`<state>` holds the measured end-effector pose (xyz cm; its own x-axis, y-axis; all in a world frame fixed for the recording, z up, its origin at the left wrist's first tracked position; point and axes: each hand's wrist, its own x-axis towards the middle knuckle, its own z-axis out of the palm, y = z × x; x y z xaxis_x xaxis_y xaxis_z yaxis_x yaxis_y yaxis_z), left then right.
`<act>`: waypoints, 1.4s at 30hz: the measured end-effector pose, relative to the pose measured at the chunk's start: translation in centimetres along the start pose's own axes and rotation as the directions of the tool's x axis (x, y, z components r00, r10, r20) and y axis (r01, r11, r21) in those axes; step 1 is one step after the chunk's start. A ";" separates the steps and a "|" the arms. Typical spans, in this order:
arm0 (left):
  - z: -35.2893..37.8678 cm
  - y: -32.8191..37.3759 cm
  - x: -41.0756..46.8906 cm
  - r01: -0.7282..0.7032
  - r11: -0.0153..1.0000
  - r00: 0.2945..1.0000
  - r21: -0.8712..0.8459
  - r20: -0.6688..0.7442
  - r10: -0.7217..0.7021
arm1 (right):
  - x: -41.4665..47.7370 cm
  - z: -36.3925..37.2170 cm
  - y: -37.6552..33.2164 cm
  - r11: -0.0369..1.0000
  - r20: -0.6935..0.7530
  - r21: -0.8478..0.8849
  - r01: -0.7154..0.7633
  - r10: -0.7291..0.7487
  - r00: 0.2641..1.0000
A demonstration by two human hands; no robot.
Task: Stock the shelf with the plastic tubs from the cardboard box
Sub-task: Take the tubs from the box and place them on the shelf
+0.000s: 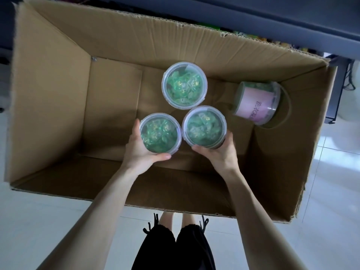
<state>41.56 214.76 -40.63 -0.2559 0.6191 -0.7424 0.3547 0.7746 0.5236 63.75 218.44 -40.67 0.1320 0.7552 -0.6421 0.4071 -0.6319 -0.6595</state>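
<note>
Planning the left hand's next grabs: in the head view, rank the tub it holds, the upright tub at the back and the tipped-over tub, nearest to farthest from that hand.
1. Held tub: in the left hand, near side of the box.
2. Back tub: upright, beyond the hand, mid-box.
3. Tipped tub: on its side, far right.

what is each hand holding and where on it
The left hand grips the left tub round its side, thumb on the near side. The right hand grips the right tub the same way.
</note>
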 end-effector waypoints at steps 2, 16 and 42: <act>-0.2 0.3 0.2 -0.030 0.999 0.999 -0.020 -0.038 0.030 | -0.1 0.0 0.2 1.000 -0.033 0.014 -0.012 0.013 0.999; 0.4 1.4 0.0 -0.088 0.995 0.995 0.053 -0.037 0.090 | 0.5 0.6 -1.3 0.953 0.061 -0.238 0.187 -0.178 0.982; 1.5 2.2 -0.6 -0.193 0.976 0.964 0.105 -0.165 0.209 | -1.5 -1.9 -2.2 0.993 -0.084 0.005 0.121 -0.120 0.989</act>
<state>43.86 215.91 -39.60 -0.3214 0.7798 -0.5373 0.4902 0.6224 0.6101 64.35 219.01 -37.50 0.1575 0.8377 -0.5229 0.4158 -0.5365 -0.7343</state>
